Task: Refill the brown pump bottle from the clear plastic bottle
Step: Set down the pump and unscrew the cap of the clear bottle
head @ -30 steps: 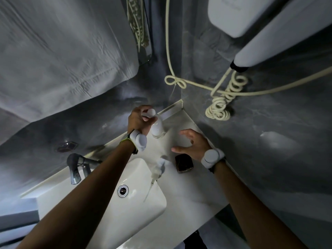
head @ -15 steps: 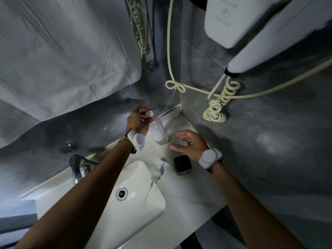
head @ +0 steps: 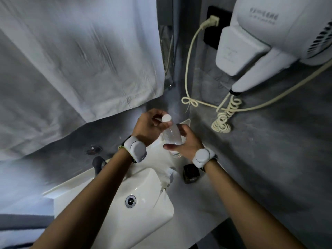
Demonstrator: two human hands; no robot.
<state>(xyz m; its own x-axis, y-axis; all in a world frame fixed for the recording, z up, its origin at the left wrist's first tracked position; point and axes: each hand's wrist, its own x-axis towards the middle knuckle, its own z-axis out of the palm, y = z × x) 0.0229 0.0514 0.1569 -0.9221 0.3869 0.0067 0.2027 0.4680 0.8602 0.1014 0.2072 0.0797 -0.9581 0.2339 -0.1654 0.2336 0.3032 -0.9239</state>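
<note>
Above the back corner of the white vanity counter [head: 197, 203], a person's right hand [head: 188, 142] wraps the clear plastic bottle [head: 172, 135] to steady it. The left hand [head: 147, 126] pinches its neck just under the round white cap [head: 166, 118], seemingly to open it. The square brown pump bottle [head: 191, 174] waits by the counter's right edge.

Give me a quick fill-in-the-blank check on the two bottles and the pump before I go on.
1. The left hand and right hand hold the clear plastic bottle, whose white ___ is on.
2. The brown pump bottle stands on the counter beside the ___ wrist.
3. Its pump lies apart, with the tube reaching over the ___.
Missing: cap; right; sink.
</note>
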